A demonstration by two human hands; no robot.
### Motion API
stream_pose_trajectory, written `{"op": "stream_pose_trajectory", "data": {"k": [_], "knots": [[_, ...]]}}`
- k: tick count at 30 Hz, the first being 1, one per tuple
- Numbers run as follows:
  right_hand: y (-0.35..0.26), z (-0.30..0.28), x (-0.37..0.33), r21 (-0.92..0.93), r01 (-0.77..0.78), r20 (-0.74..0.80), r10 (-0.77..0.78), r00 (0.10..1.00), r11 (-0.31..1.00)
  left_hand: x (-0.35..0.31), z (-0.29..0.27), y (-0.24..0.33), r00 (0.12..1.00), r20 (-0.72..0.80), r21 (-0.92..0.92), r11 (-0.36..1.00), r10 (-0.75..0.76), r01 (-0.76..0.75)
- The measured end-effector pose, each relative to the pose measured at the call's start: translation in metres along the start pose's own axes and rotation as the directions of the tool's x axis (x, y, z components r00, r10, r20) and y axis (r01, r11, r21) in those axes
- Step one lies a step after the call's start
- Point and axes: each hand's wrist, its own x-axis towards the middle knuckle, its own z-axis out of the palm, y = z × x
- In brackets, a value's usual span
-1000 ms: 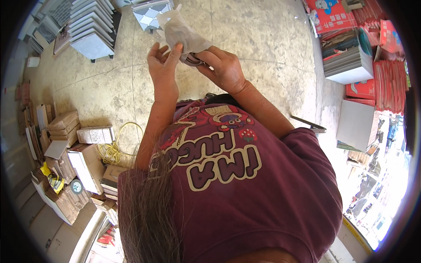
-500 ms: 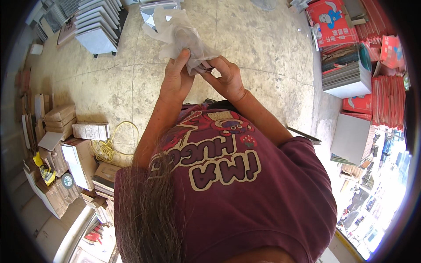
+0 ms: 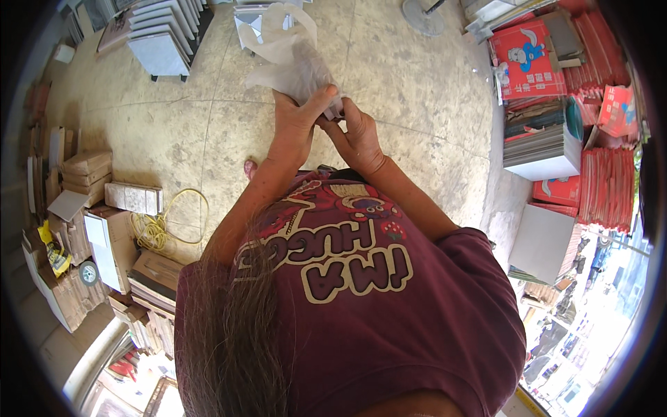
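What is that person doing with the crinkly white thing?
A person in a maroon shirt is standing on a stone floor and holding a thin white plastic bag up in front of them. The left hand and the right hand are pressed close together, both pinching the bottom of the bag, which bunches upward above the fingers. Something small may be inside, but it cannot be made out. Stacks of tiles and red boxes sit around the floor.
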Motion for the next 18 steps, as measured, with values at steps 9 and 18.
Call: {"op": "stream_pose_trajectory", "data": {"k": [9, 18], "knots": [[-0.014, -0.004, 0.008, 0.104, 0.055, -0.019, -0.053, 0.998, 0.993, 0.009, -0.018, 0.007, 0.999, -0.036, -0.126, 0.992, -0.022, 0.017], [-0.016, -0.019, 0.02, 0.015, 0.057, -0.223, -0.052, 0.974, 0.998, 0.005, -0.016, 0.004, 0.998, 0.044, -0.119, 0.991, -0.052, 0.057]]}}
